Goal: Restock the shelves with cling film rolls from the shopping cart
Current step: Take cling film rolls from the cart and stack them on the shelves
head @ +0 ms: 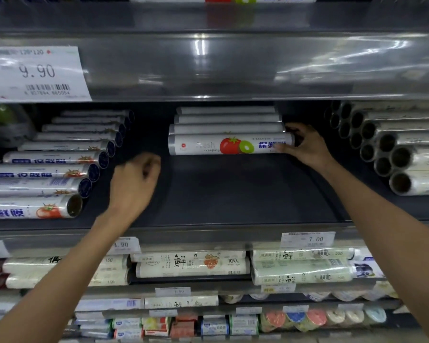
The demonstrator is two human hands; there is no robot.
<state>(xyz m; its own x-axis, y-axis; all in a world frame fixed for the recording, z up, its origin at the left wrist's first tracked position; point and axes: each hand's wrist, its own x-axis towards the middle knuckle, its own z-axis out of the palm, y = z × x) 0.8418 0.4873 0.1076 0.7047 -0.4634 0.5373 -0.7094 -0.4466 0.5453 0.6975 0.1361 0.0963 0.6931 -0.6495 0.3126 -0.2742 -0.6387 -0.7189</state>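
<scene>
A cling film roll (218, 144) with a tomato and kiwi picture lies crosswise on the dark shelf (233, 194), at the front of a row of several like rolls (226, 120). My right hand (305, 144) grips its right end, fingers curled round the roll's tip. My left hand (136, 179) hovers over the shelf to the left of the roll, fingers loosely curled, holding nothing. The shopping cart is out of view.
Rolls (55, 159) lie stacked at an angle on the shelf's left, and a pile of rolls (391, 149) shows its open ends on the right. The upper shelf edge (208, 68) carries a 9.90 price tag (35, 73). Lower shelves (191, 266) hold more wrapped rolls.
</scene>
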